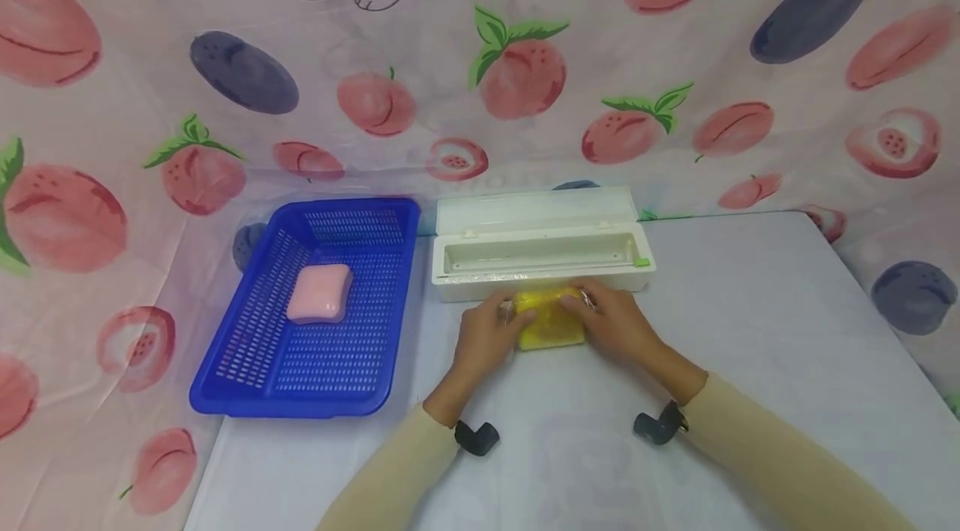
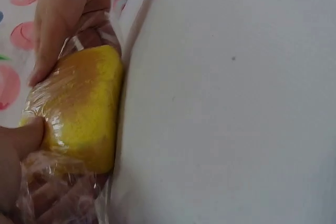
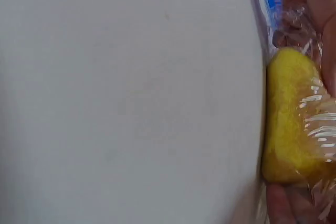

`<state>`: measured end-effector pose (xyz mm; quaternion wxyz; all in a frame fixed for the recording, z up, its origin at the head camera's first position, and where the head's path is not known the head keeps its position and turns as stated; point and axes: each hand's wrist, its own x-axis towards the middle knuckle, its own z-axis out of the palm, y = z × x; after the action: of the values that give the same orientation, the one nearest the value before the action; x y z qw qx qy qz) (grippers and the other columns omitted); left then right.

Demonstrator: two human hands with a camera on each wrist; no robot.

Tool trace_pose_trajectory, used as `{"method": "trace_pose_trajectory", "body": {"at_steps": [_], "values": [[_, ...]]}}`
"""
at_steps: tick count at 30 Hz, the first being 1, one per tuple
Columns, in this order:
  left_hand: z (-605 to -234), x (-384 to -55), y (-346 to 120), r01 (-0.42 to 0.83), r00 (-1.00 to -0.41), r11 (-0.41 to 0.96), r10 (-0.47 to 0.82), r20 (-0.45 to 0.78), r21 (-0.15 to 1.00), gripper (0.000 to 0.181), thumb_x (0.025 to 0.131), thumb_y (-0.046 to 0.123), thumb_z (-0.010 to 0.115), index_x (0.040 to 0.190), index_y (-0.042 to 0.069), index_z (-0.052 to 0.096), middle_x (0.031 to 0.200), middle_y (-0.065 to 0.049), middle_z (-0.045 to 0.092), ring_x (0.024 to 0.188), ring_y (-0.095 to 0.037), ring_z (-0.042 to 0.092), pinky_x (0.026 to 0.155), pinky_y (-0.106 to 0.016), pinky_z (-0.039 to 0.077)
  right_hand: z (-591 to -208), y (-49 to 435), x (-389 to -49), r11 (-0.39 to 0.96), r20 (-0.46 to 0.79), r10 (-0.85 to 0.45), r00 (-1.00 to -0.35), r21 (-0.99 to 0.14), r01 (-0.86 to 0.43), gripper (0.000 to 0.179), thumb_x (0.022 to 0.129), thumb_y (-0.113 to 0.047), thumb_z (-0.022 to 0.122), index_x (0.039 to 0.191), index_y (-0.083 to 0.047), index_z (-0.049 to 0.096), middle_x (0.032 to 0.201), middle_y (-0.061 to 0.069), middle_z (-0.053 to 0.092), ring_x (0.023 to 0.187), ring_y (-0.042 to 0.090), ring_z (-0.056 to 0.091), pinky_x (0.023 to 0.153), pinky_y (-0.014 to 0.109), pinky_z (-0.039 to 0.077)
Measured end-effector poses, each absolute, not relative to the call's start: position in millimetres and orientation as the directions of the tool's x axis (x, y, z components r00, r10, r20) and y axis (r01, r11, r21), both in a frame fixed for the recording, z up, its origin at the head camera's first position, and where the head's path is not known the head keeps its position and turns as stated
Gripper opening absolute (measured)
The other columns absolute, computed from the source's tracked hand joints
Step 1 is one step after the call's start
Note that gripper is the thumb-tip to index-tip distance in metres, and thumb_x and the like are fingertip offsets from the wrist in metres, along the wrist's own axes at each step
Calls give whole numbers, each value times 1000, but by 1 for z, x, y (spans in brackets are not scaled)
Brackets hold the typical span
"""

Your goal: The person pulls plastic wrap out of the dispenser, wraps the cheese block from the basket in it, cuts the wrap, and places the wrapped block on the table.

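Note:
Between the two hands is a yellow, rounded soap-like block point(image 1: 551, 331) wrapped in clear cling film point(image 2: 60, 166). My left hand point(image 1: 482, 337) grips its left side, thumb on top and fingers underneath. On the opposite side my right hand point(image 1: 621, 324) holds it the same way, its thumb lying across the upper face. Loose, crumpled film bunches at both ends, over the fingers in the wrist views. Just behind the block stands a long white film dispenser box point(image 1: 540, 285) with its lid point(image 1: 536, 212) raised. The block's underside is hidden.
To the left sits a blue plastic basket point(image 1: 300, 406) with a pink soap-like block point(image 1: 320, 293) in it. A small green piece point(image 1: 641, 262) is at the dispenser's right end. White cloth covers the table point(image 1: 750, 331); a fruit-print curtain point(image 1: 420, 39) hangs behind.

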<state>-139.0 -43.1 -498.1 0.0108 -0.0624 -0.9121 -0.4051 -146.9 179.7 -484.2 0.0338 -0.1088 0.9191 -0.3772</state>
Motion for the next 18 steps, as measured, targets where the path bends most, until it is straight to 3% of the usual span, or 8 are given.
{"method": "trace_pose_trajectory", "body": {"at_steps": [3,5,7,10,12,15,18], "values": [[-497,-137,-40,216,-968,775,93,231,594,47,80,55,66,109,19,59,71,5,59,63,-11,55,52,-26,43,-479,173,-143,772,80,-184,-980,-605,-194,47,89,-57,50,124,-26,53,97,-2,67,83,14,63,69,37,53],[-492,-135,-38,307,-921,847,150,359,434,42,81,48,68,106,17,57,80,4,59,68,-12,57,54,-26,45,-474,169,-140,837,180,-187,-966,-485,-253,48,89,-54,53,121,-19,54,82,1,65,65,15,59,53,32,48],[-487,-132,-37,409,-853,874,264,450,262,34,85,39,66,106,15,57,94,1,60,81,-15,59,63,-28,47,-469,167,-136,883,299,-236,-925,-332,-332,40,89,-46,58,116,-15,56,78,2,62,62,18,56,49,31,44],[-481,-126,-34,533,-757,844,448,476,54,27,92,27,56,116,14,58,113,-4,57,104,-21,55,75,-35,47,-463,167,-131,872,425,-401,-811,-93,-480,28,88,-23,64,114,-15,60,100,2,64,86,21,60,65,35,49],[-479,-121,-33,569,-728,822,520,447,-29,32,93,21,52,124,13,56,123,-5,54,117,-24,51,80,-38,47,-461,167,-128,832,426,-505,-751,7,-555,31,85,-13,65,116,-15,63,112,1,63,104,22,56,78,38,47],[-478,-115,-32,559,-744,824,548,382,-92,40,92,18,53,131,12,52,132,-5,51,127,-24,45,87,-43,46,-461,168,-126,793,380,-582,-719,69,-606,40,83,-10,67,123,-14,62,120,1,62,111,22,53,83,39,45],[-479,-113,-32,542,-774,833,547,318,-115,46,90,18,55,135,12,49,139,-4,47,132,-23,40,92,-44,45,-464,169,-127,796,348,-580,-736,53,-603,42,84,-12,67,125,-14,60,122,1,61,113,22,53,85,39,45]]}}
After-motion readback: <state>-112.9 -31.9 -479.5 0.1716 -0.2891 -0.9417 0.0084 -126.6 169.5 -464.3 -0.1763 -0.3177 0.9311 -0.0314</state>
